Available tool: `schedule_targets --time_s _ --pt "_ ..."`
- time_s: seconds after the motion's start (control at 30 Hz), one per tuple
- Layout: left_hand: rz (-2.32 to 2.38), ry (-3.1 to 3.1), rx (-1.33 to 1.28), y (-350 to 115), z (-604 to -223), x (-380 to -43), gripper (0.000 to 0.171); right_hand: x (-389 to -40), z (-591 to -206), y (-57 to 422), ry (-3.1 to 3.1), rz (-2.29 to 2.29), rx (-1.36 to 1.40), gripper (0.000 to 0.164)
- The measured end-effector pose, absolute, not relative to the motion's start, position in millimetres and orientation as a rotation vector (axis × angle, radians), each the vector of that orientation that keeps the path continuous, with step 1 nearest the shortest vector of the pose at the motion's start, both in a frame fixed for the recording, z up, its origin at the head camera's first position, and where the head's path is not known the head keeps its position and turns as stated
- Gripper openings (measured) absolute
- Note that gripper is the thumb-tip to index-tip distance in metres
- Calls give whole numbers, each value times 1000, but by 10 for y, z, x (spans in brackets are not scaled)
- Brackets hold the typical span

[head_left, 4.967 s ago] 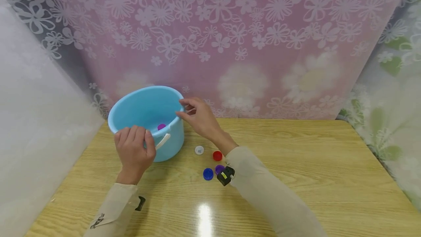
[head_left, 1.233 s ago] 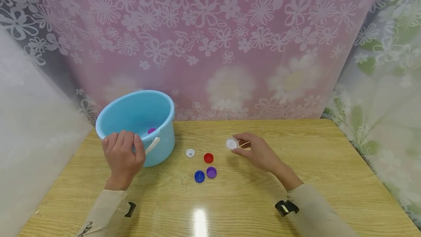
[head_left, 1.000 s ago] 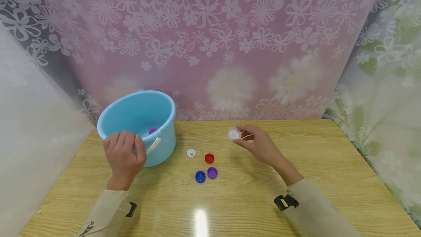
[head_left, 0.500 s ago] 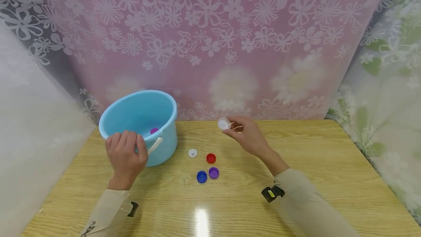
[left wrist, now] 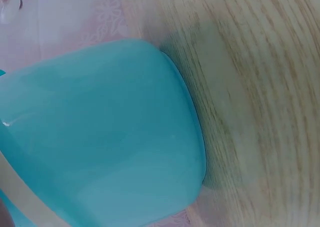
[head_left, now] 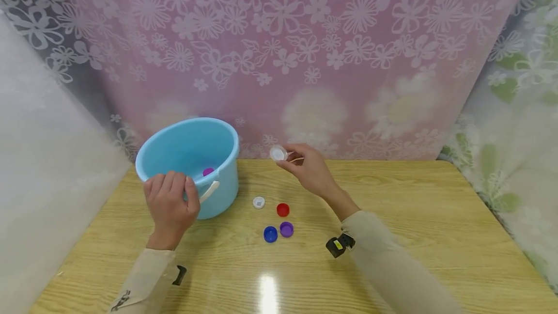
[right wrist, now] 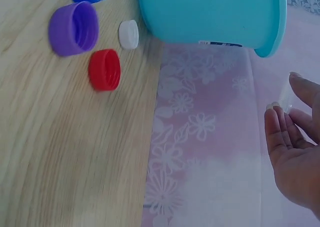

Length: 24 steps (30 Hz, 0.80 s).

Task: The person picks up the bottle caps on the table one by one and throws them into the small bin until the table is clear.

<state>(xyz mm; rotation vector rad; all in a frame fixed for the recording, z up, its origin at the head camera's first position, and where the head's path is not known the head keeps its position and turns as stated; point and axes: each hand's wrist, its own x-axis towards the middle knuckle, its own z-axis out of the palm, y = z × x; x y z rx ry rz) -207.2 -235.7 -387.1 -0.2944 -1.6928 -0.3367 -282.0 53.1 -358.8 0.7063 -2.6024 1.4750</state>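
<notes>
A light blue bucket (head_left: 224, 193) stands at the left of the table, and my left hand (head_left: 172, 202) grips its near rim with the fingers curled over. A magenta cap (head_left: 208, 172) shows inside it. To the right of the bucket, above the table, my right hand (head_left: 309, 168) pinches a clear whitish bottle cap (head_left: 278, 153) between thumb and fingers. In the right wrist view that hand (right wrist: 297, 142) is apart from the bucket's rim. Below it on the table lie a white cap (head_left: 258, 202), a red cap (head_left: 283, 210), a blue cap (head_left: 270, 234) and a purple cap (head_left: 286, 229).
The bucket's white handle (head_left: 209, 192) hangs down its near side. A wooden table (head_left: 414, 217) extends to the right. Behind it hangs a pink flowered curtain (head_left: 314, 62), with pale curtains (head_left: 519, 159) at the sides.
My right hand has moved from the bucket's rim out to the right, where it holds the clear cap, then back left and up towards the bucket. My left hand stays on the rim.
</notes>
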Motion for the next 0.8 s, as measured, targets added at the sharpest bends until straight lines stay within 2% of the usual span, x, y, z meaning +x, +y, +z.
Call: schedule_targets --time_s 0.27,0.5,0.8 --pt "-330 -1708 -295 -2375 -3882 -2071 32 -2898 -3514 167 -2512 1581 733 48" --pt "-324 -1708 -300 -2370 -3885 -2081 32 -2831 -3368 -139 -2450 1685 779 43" --pt "-314 -1725 -294 -2392 -3893 -2081 32 -2770 -3265 -416 -2504 1536 875 45"
